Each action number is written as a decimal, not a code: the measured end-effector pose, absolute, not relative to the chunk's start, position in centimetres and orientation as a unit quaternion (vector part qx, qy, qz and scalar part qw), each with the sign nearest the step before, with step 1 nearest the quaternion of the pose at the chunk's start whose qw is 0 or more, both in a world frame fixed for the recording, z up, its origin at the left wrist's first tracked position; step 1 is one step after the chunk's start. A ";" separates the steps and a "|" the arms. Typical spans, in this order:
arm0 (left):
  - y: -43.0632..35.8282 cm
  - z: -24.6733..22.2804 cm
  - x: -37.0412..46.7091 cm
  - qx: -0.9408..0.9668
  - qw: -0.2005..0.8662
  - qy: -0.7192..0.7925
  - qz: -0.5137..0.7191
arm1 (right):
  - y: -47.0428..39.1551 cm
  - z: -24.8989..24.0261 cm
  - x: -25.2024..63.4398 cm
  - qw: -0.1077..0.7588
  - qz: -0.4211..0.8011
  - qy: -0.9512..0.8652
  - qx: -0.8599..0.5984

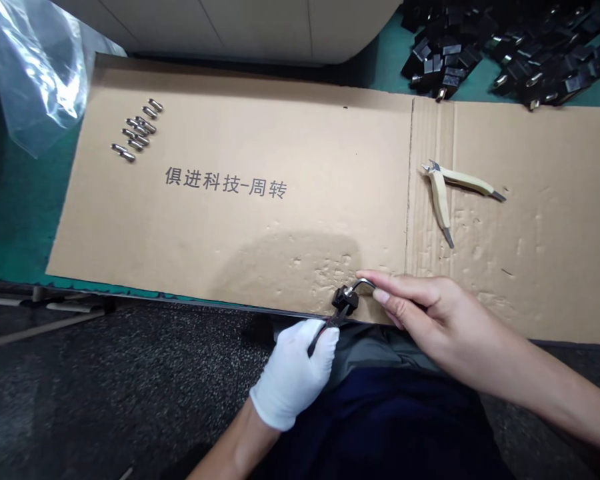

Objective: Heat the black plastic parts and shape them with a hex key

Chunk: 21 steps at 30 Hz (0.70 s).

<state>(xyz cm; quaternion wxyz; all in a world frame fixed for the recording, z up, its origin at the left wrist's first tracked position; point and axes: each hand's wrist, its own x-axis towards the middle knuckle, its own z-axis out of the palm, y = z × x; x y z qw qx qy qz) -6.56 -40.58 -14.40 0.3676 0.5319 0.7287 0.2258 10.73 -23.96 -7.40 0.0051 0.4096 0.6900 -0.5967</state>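
Metal pins [141,128] lie left on the cardboard sheet [230,233]. At its near edge, the gloved left hand [295,373], fingers curled, clasps pliers [334,321] gripping a black block [344,301]; the right hand [430,310] fingertip-pinches a bent rod [364,281] against it. The sheet's right holds cutters [439,190].

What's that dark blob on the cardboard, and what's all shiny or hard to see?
Head view: that's a soft-edged shadow on the cardboard; head view: white glare streaks the clear plastic bag, and the bent hex key gleams; head view: the piled black blocks blend darkly together.
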 end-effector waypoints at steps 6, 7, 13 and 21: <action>-40.5 -14.3 -6.7 0.541 0.367 0.724 0.222 | -22.4 -7.5 10.5 0.028 -0.587 0.714 0.380; -40.4 -14.2 -6.7 0.541 0.364 0.725 0.224 | -22.1 -7.6 10.5 0.031 -0.588 0.717 0.374; -40.3 -14.1 -6.9 0.542 0.366 0.722 0.225 | -20.8 -7.0 10.7 0.050 -0.576 0.747 0.328; -40.4 -14.1 -6.6 0.513 0.387 0.728 0.240 | -20.3 -7.3 10.3 0.078 -0.601 0.720 0.337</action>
